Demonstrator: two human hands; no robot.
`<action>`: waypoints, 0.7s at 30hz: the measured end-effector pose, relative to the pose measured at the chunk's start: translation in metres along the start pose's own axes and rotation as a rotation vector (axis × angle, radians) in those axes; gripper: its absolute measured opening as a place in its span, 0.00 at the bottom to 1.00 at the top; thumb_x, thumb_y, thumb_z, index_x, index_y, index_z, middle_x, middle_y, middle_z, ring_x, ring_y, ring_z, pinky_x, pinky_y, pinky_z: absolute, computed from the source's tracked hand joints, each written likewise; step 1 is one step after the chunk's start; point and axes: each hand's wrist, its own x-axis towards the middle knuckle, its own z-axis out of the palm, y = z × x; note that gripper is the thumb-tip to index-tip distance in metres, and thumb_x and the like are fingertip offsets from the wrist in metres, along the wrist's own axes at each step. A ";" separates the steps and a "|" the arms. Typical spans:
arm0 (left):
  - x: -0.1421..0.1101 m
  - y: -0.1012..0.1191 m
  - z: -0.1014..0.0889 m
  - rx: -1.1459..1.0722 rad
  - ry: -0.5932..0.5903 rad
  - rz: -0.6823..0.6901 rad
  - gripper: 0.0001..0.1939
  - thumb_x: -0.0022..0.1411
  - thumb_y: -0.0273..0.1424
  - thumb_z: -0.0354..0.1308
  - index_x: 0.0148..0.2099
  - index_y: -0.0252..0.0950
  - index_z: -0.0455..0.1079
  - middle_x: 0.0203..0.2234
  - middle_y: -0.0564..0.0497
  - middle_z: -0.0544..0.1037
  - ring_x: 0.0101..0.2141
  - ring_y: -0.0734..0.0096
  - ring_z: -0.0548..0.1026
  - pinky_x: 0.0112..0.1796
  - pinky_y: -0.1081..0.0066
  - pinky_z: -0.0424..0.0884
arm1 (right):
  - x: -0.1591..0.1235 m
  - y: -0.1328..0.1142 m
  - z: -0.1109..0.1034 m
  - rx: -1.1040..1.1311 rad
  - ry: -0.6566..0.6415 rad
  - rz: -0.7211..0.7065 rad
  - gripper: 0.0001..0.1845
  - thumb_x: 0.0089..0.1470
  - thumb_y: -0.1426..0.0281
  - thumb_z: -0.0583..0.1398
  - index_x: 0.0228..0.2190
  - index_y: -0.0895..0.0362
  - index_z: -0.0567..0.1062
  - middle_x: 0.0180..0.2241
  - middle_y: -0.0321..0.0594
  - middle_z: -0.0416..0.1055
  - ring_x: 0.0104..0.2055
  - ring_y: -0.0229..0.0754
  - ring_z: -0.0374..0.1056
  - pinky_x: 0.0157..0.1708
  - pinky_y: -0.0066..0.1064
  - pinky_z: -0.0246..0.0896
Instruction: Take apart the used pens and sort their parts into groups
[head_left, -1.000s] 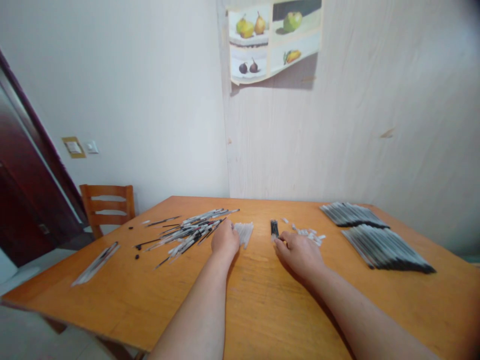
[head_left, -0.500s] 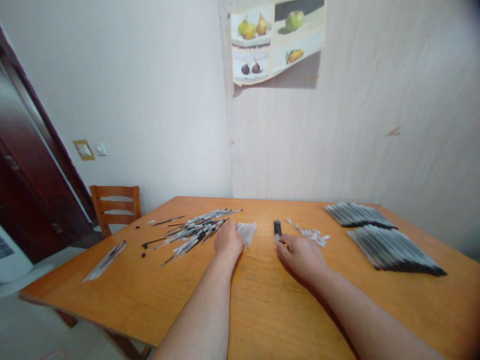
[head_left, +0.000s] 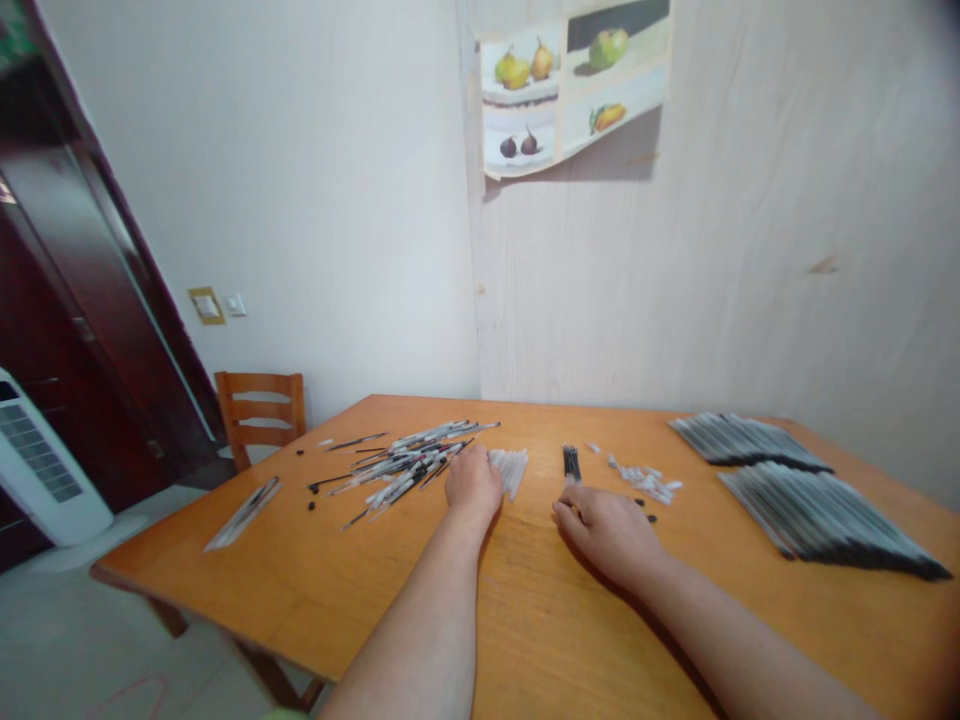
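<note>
My left hand (head_left: 474, 482) is closed at the right edge of a loose pile of pen refills (head_left: 409, 465). Its fingertips are hidden behind the hand, beside a row of clear plastic tubes (head_left: 511, 468). Farther right, my right hand (head_left: 606, 525) rests low over the table with its fingers curled and the thumb against them; what they hold, if anything, cannot be made out. Just beyond these fingers lies a small row of thin black-and-clear pen parts (head_left: 572, 462). Small whitish caps (head_left: 645, 482) are scattered past my right hand, with small black pieces (head_left: 651, 518) close to its knuckles.
Two rows of clear pens with dark ends, a far one (head_left: 746, 440) and a nearer one (head_left: 829, 520), lie on the right of the wooden table (head_left: 405, 610). A clear sleeve with pens (head_left: 244, 515) lies left. A wooden chair (head_left: 262, 410) stands beyond the left edge.
The view has swung slightly left. My right hand has drawn back a little toward me from the black-and-clear parts, uncovering the black pieces. My left hand stays by the tubes.
</note>
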 end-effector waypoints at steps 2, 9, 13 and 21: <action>0.000 0.001 0.000 -0.015 0.017 -0.008 0.07 0.61 0.30 0.54 0.41 0.38 0.71 0.41 0.43 0.78 0.46 0.58 0.73 0.43 0.65 0.65 | -0.001 -0.002 0.002 0.012 -0.003 -0.029 0.18 0.63 0.61 0.51 0.28 0.54 0.75 0.29 0.40 0.77 0.31 0.41 0.70 0.27 0.30 0.41; 0.015 0.000 -0.008 -0.061 0.016 -0.107 0.07 0.61 0.30 0.54 0.40 0.40 0.72 0.39 0.44 0.79 0.42 0.58 0.75 0.40 0.64 0.67 | -0.004 -0.004 0.008 0.074 -0.025 -0.091 0.18 0.63 0.61 0.50 0.28 0.54 0.74 0.29 0.40 0.77 0.33 0.42 0.71 0.29 0.30 0.46; 0.030 -0.013 -0.018 -0.043 0.008 -0.137 0.09 0.61 0.30 0.54 0.42 0.40 0.73 0.40 0.43 0.79 0.43 0.57 0.75 0.40 0.64 0.67 | -0.005 -0.005 0.011 0.101 -0.031 -0.109 0.18 0.63 0.62 0.50 0.28 0.53 0.74 0.29 0.39 0.76 0.33 0.42 0.71 0.29 0.29 0.48; 0.058 -0.063 -0.030 0.125 0.041 -0.166 0.10 0.61 0.30 0.52 0.42 0.40 0.74 0.42 0.43 0.79 0.45 0.56 0.74 0.42 0.65 0.67 | -0.003 -0.006 0.017 0.108 -0.013 -0.132 0.18 0.63 0.62 0.50 0.27 0.53 0.74 0.28 0.38 0.75 0.32 0.41 0.71 0.30 0.29 0.49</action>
